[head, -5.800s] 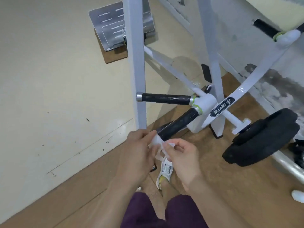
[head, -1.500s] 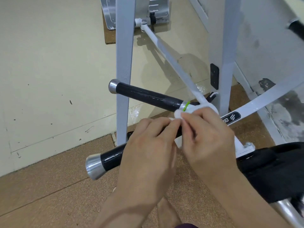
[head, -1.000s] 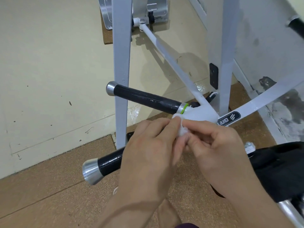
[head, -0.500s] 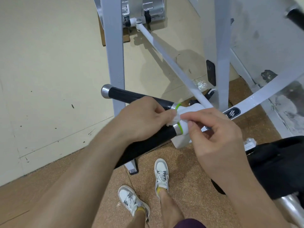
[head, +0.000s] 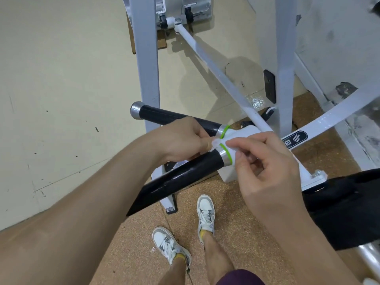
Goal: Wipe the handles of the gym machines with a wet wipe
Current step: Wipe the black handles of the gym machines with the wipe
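1. Wet wipe (head: 216,143): small white wad at the green-ringed collar of the near handle (head: 185,177). Left grip (head: 183,140) and right grip (head: 267,173) each pinch it, one from either side.
2. Handling, my guess: the wipe is soft, limp, light, damp and tearable, so hold it by the edges and wrap it round the bar. The handle is stiff, glossy and probably slick.
3. Far handle (head: 174,118) sits behind the left grip.
4. Writing: black badge (head: 296,138) on the white arm shows a striped emblem. Its letters are mostly hidden and unreadable.
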Tool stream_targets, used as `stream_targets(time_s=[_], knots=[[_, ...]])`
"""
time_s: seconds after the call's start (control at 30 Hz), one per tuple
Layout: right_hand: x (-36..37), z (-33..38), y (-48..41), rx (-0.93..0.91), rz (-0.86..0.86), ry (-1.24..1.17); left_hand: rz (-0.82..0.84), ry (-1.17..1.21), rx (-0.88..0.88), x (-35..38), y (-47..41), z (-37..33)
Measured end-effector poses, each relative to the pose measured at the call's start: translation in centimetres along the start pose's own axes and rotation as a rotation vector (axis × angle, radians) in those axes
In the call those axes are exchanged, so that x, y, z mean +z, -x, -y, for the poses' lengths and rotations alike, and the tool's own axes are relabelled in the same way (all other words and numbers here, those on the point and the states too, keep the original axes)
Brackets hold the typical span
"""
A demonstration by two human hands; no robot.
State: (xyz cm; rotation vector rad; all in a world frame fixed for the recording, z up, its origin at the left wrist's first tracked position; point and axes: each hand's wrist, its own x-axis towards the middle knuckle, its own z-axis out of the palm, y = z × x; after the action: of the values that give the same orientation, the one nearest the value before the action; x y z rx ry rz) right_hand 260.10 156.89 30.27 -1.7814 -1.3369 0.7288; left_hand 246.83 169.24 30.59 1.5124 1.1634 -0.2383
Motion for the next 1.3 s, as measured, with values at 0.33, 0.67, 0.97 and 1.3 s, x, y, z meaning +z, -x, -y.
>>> stream_targets(time_s=[0.33,0.67,0.97,1.3], knots=[[0.8,0.6,0.3,-0.171,-0.009,0.24,-0.071,-0.162,0.102,-0.4,0.1,-0.8],[0.8,0.6,0.4,-0.21,0.014,0.323,-0.117,0.098,0.097,-0.4,0.4,0.6],[-1.1,3.8,-4.8,-0.076,0.444,0.409,-0.096,0.134,0.082,-0.3,1.2,1.2],[1.4,6.2,-11.5,0.02,1.198,0.602,-0.284,0.282,0.097,-0.8,4.1,1.9]])
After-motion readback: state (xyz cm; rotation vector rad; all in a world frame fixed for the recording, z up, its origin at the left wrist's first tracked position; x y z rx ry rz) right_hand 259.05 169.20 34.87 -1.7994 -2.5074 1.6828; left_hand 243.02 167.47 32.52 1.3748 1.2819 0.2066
